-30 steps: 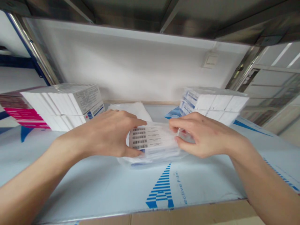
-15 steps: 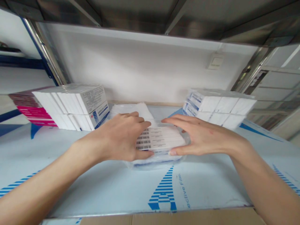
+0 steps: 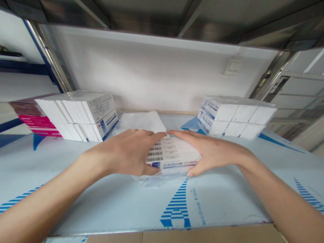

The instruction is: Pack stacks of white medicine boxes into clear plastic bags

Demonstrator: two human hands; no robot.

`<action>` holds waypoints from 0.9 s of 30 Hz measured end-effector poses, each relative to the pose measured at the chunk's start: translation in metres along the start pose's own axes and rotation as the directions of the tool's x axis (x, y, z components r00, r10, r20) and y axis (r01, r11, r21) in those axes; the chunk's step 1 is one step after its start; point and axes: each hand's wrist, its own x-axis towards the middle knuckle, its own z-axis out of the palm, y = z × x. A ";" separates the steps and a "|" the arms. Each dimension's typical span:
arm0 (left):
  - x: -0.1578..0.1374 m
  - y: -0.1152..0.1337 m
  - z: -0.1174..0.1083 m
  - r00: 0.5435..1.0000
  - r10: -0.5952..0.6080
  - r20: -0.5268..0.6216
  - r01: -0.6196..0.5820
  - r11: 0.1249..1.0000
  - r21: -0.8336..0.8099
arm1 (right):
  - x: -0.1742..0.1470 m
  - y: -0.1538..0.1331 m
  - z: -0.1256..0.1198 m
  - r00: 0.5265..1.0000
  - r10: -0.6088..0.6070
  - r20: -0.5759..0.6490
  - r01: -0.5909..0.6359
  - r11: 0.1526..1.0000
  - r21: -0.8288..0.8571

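Observation:
A bundle of white medicine boxes (image 3: 174, 150) with barcodes on top lies at the middle of the shelf, on crumpled clear plastic wrap (image 3: 145, 180). Around its left end my left hand (image 3: 129, 152) is closed, thumb on the near face and fingers over the far side. My right hand (image 3: 199, 148) grips the right end, its thumb low at the near corner. The fingertips of both hands almost meet behind the bundle. Some far fingers are hidden. Behind my left hand lies a flat piece of clear and white plastic (image 3: 141, 121).
At the left stand stacked white boxes (image 3: 81, 114) beside pink boxes (image 3: 37, 118). Wrapped white boxes (image 3: 235, 116) stand at the right. The shelf surface (image 3: 113, 209) has blue-printed film. A metal shelf (image 3: 152, 20) hangs overhead, and brown cardboard (image 3: 182, 234) lies along the near edge.
Both hands have closed in on the bundle, and the right thumb has moved down the near face. The near face of the boxes shows more clearly, with the plastic lower around it.

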 end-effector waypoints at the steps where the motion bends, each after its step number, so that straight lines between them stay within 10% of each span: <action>1: 0.000 -0.001 0.001 1.000 -0.011 0.017 0.011 1.000 -0.015 | -0.001 0.001 0.000 1.000 -0.012 0.003 0.012 1.000 0.010; 21: 0.002 0.012 0.006 0.999 0.046 0.007 -0.046 0.998 -0.039 | -0.006 0.011 -0.013 0.998 -0.018 0.056 0.013 0.997 0.082; 27: 0.000 0.016 0.002 0.998 0.061 -0.020 -0.062 0.996 -0.069 | -0.003 -0.001 -0.016 0.992 0.048 -0.121 -0.049 0.999 -0.006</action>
